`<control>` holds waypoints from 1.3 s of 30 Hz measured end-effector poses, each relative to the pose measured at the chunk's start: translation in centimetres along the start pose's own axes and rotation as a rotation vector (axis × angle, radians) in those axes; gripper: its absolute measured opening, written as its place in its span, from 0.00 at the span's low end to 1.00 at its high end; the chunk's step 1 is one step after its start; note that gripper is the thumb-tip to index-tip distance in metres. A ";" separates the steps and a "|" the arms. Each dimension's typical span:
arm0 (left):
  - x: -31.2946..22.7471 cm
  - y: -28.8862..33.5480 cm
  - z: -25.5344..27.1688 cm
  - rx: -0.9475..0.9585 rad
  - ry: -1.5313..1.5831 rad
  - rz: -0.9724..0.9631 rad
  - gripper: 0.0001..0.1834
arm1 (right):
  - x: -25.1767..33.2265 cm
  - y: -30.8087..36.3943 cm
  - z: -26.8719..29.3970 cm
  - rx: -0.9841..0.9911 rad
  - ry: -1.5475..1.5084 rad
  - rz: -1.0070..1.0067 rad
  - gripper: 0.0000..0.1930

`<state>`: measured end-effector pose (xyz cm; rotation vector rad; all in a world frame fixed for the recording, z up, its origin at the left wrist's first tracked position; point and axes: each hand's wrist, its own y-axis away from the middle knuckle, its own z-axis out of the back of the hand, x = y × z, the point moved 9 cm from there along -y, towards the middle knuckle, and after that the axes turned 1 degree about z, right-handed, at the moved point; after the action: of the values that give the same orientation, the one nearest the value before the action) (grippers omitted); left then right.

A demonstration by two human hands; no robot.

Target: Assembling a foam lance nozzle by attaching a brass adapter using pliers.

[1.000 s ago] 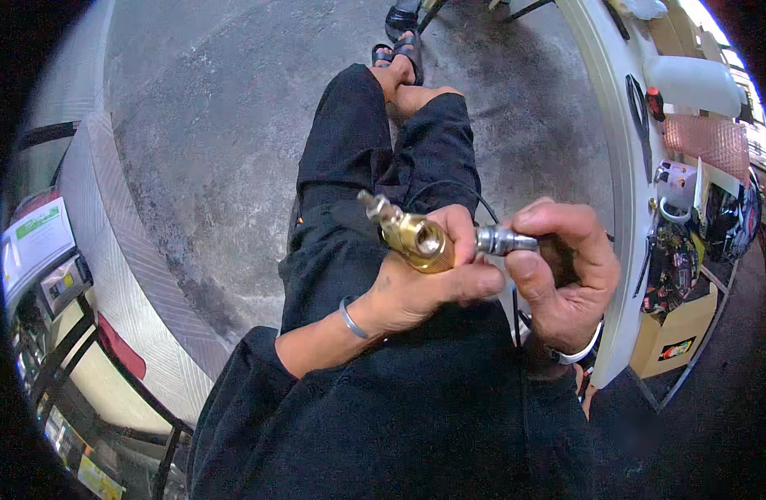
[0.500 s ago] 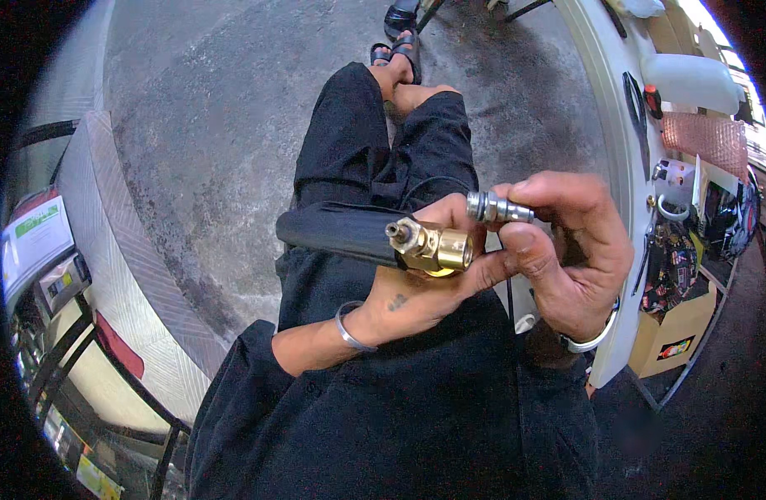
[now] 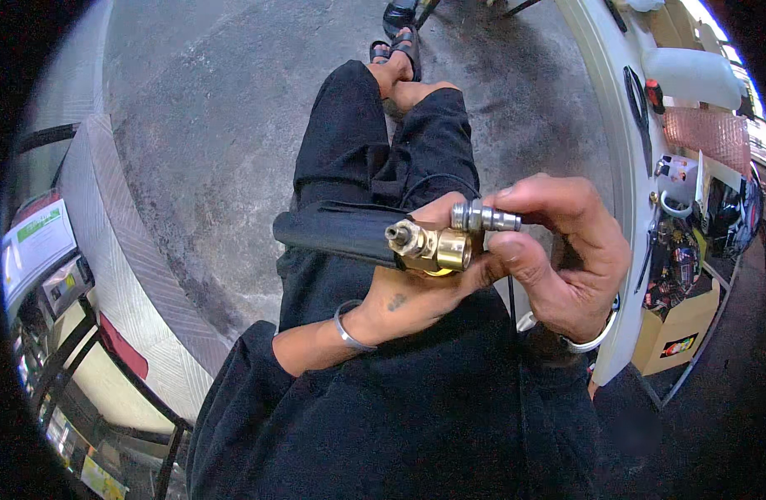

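My left hand (image 3: 420, 287) is closed round a dark cylinder (image 3: 329, 236) lying crosswise over my lap. A brass valve (image 3: 423, 247) sits at the cylinder's right end, with a small stem and hex nut on it and a round socket facing right. Between thumb and forefinger, my right hand (image 3: 570, 258) pinches a silver threaded fitting (image 3: 485, 218), its threaded end pointing left. The fitting is just above and right of the brass socket, seemingly apart from it. Most of my left fingers are hidden behind the valve and cylinder.
On the right stands a white table (image 3: 614, 167) with a translucent jug (image 3: 695, 77), bubble wrap (image 3: 706, 133) and black cable (image 3: 635, 108). A cardboard box (image 3: 670, 337) is near its front. On the left are a patterned surface (image 3: 141, 250) and a black-framed chair (image 3: 120, 367).
My right hand has brought the silver fitting a little to the left, closer to the brass valve. My left hand and the cylinder have hardly moved.
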<state>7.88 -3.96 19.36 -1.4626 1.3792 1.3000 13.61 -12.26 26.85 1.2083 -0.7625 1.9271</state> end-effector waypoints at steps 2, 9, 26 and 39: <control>-0.7 0.0 0.1 -0.021 -0.026 -0.072 0.16 | 0.0 0.1 -0.1 0.064 0.022 0.033 0.12; 0.6 0.6 0.0 0.144 -0.101 -0.005 0.15 | 1.4 -0.9 -1.4 0.159 0.053 0.163 0.13; 2.4 1.2 -0.1 -0.015 0.192 0.292 0.12 | 0.4 -0.2 -0.4 0.071 -0.025 0.201 0.13; 0.6 -0.2 -0.8 0.113 0.020 0.035 0.12 | 1.1 1.4 0.8 0.068 0.024 0.333 0.15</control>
<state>8.15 -4.85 18.96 -1.3848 1.4734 1.2119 12.51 -13.35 28.04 1.1521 -0.9396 2.2485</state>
